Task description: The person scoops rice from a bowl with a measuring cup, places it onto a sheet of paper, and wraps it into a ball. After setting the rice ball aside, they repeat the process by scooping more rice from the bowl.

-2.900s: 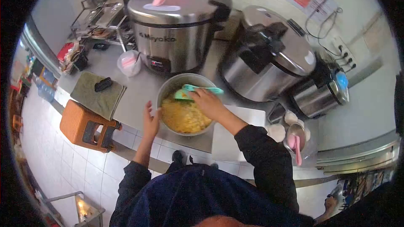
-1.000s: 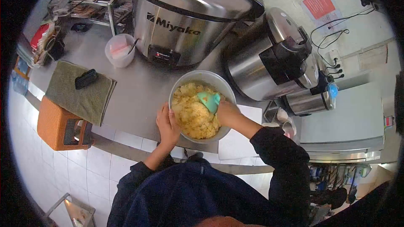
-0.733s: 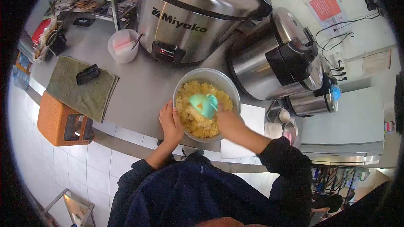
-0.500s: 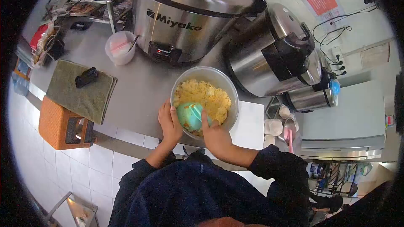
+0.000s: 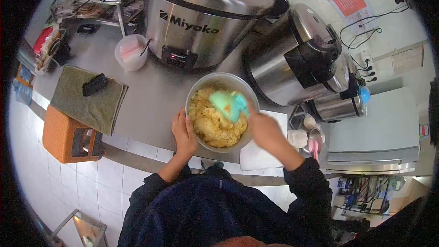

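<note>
A round metal bowl (image 5: 253,92) holds yellow rice (image 5: 218,128) at the table's front edge. My left hand (image 5: 184,133) grips the bowl's left rim, fingers along its outer wall. My right hand (image 5: 269,131), blurred by motion, is closed on the handle of a light green scoop (image 5: 222,102). The scoop's head is over the rice in the upper middle of the bowl, with a few orange bits on it.
A large steel cooker (image 5: 196,23) stands behind the bowl, and another (image 5: 279,71) to its right. A white board (image 5: 265,148) lies at the right. Left are a plastic tub (image 5: 131,59) and a green towel (image 5: 87,103) bearing a black object (image 5: 94,85).
My right hand and the scoop have moved up and right from the bowl's lower left. The rice's surface has changed shape. My left hand has stayed at the rim.
</note>
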The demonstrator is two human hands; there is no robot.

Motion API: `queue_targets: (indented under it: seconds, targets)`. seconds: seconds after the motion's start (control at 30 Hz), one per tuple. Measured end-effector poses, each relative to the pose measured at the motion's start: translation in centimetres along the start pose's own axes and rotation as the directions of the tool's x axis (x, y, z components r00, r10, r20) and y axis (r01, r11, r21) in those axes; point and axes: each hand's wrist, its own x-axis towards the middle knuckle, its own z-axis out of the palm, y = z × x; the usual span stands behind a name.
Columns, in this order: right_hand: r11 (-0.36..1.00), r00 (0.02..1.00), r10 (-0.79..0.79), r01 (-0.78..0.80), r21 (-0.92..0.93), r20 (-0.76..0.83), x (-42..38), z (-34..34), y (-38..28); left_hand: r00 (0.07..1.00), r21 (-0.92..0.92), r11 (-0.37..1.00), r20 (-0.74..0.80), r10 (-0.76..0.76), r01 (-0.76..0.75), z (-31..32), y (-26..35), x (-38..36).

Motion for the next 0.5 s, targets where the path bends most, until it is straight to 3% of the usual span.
queue_targets:
  seconds: [0.03, 0.13, 0.23, 0.33, 0.47, 0.5]
  targets:
    - [0.994, 0.997, 0.071, -0.072, 0.084, 0.011, 0.3, -1.4, 0.3, 1.0, -0.015, 1.0, 0.024, -0.01, 0.011, -0.2, 0.2, 0.0]
    - [0.989, 0.991, 0.131, -0.131, 0.074, 0.005, 3.4, 0.5, 2.5, 1.0, -0.055, 0.998, -0.021, 0.01, -0.011, 0.3, -0.1, 0.0]
    - [0.997, 0.986, 0.074, -0.076, 0.01, 0.151, 5.4, 4.4, 3.1, 0.998, -0.043, 0.999, -0.056, -0.013, 0.011, 0.7, -0.6, -0.2]
    - [0.974, 0.99, -0.044, 0.013, 0.225, 0.131, 4.0, 3.2, 1.7, 0.999, 0.045, 0.999, -0.037, 0.015, -0.013, 0.5, -0.5, 0.0]
    - [0.98, 0.977, -0.033, -0.01, 0.199, 0.212, 2.2, 0.9, -2.1, 1.0, -0.084, 0.996, -0.013, -0.014, 0.013, 0.0, 1.0, 0.2]
    - [0.982, 0.983, -0.079, 0.049, 0.181, 0.165, 2.4, 2.0, -2.2, 1.0, -0.082, 0.997, -0.022, 0.005, -0.007, 0.2, 0.8, 0.2]
